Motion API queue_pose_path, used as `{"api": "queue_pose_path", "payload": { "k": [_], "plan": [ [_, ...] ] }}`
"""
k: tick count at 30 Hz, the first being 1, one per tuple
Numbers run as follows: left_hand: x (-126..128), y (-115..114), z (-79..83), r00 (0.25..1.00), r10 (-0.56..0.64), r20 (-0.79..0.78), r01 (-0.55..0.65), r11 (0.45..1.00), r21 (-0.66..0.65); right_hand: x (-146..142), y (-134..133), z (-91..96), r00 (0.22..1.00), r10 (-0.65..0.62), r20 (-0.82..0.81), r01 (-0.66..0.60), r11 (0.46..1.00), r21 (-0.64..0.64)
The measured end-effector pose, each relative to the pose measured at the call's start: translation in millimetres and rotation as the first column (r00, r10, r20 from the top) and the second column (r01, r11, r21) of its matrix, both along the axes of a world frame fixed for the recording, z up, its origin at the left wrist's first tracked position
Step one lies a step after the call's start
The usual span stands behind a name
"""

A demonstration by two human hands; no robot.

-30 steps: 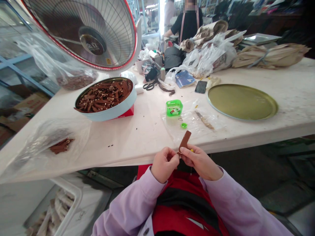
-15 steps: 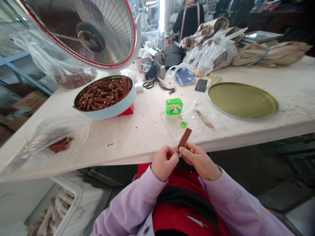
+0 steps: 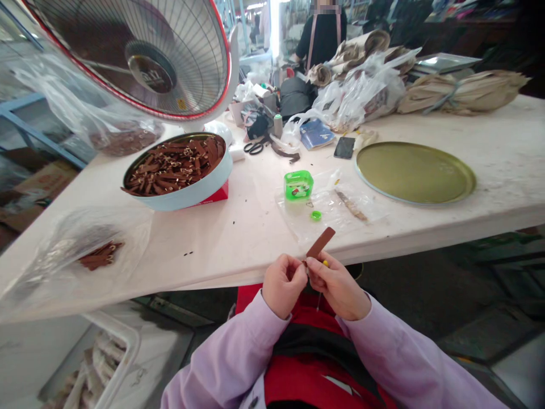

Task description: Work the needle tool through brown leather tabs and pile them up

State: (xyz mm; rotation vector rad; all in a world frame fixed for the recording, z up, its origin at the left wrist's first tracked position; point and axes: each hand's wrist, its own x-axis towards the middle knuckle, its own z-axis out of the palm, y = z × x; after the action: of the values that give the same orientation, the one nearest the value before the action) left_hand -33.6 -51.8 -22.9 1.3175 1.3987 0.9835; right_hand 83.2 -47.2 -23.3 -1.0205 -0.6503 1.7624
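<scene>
A flat brown leather strap (image 3: 321,243) sticks up between my two hands at the table's front edge. My left hand (image 3: 283,284) is closed, pinching the strap's lower end. My right hand (image 3: 338,286) is closed round the strap from the other side. It also has a thin tool with a yellow end (image 3: 326,263) tucked in its fingers; the tool's kind cannot be made out. Just beyond lie a green plastic container (image 3: 298,185) and a small green cap (image 3: 315,215) on a clear plastic sheet (image 3: 293,220), beside a narrow knife-like tool (image 3: 351,205).
On the left a round tin (image 3: 187,189) holds many brown straps with metal hooks, below a large fan (image 3: 140,62). A plastic bag (image 3: 63,250) with more straps lies nearer. A round lid (image 3: 415,173) rests at right; scissors (image 3: 254,148) and a person (image 3: 321,37) are farther back.
The strap has tilted further to the right. My right hand has shifted slightly left and turned, and the view has moved a little.
</scene>
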Motion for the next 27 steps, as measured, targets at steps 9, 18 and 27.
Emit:
{"api": "queue_pose_path", "payload": {
  "k": [9,18,27],
  "plan": [
    [-10.2,2.7,10.8,0.968,-0.187,0.165,0.187,0.982,0.017,15.0,6.8,10.9,0.991,0.085,0.101,-0.092,0.994,0.066],
    [-12.5,7.2,4.6,0.938,-0.155,0.310,0.177,0.983,-0.043,10.5,-0.9,19.4,0.987,0.137,-0.079,-0.137,0.991,0.000],
    [-5.3,3.6,16.7,0.926,-0.042,0.374,0.062,0.997,-0.041,1.7,-4.5,8.5,0.989,0.009,-0.148,-0.003,0.999,0.043]
  ]
}}
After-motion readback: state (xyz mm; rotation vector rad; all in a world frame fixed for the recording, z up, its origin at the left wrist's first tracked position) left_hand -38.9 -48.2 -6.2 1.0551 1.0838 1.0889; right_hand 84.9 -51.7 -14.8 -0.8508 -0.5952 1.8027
